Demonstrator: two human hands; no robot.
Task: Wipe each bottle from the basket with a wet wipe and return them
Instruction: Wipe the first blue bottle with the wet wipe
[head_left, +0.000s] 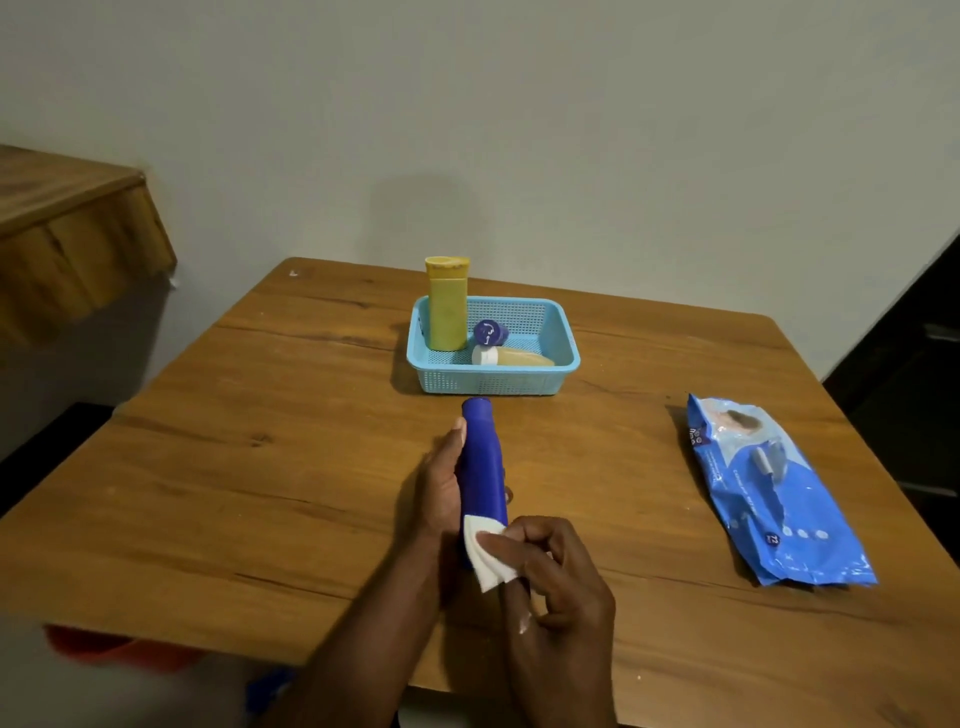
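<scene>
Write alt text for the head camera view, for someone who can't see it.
The left hand holds a blue bottle over a wooden table while the right hand presses a white wipe against it. Behind sits a basket of bottles; a wipes pack lies right.

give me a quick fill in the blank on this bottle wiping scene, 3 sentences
1. The left hand holds a bottle whose colour is ____.
2. The right hand presses a white ____ against that bottle's near end.
3. The tall yellow bottle stands upright in the light blue ____.

Missing words: blue; wipe; basket
</scene>
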